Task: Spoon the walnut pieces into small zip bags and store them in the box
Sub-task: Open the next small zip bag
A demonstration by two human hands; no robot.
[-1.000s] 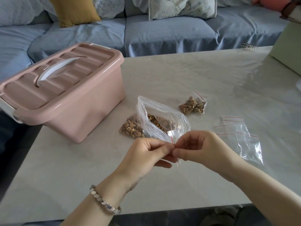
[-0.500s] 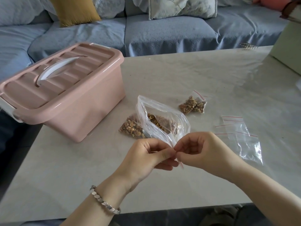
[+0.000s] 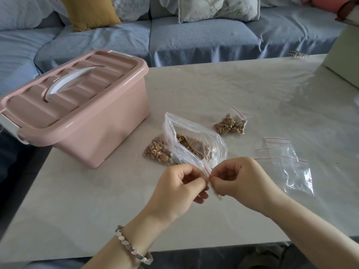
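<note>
1. One small zip bag [image 3: 207, 170] is held between our two hands, above the table. Only its red seal line and a blurred clear tail below the fingers show. We cannot tell its contents.
2. Left hand [image 3: 180, 189] and right hand [image 3: 239, 179] both have curled fingers, and their fingertips nearly meet. Each hand pinches the top edge of that bag from its own side.
3. Just beyond the hands is one large clear bag [image 3: 196, 136], its mouth open and raised, holding the walnut pieces [image 3: 159, 153].
4. Further out beyond the right hand are two filled small bags [image 3: 230, 124], touching each other.
5. To the right of the right hand is a loose pile of empty zip bags [image 3: 291, 166]. We count four red seal lines, but the overlap leaves the count unsure.
6. Beyond and to the left of the left hand is one pink box [image 3: 93, 129] with its lid on and its white handle [image 3: 68, 83] lying flat.
7. One bracelet [image 3: 134, 249] is on the left wrist.
8. Compared with one second ago, both hands still pinch the same bag at nearly the same spot. The box, large bag, filled bags and empty pile have not moved.
9. The surface is a pale table [image 3: 87, 206]. Past its far edge is a blue sofa [image 3: 194, 39] with one yellow cushion [image 3: 91, 12] and pale patterned cushions [image 3: 217, 8].
</note>
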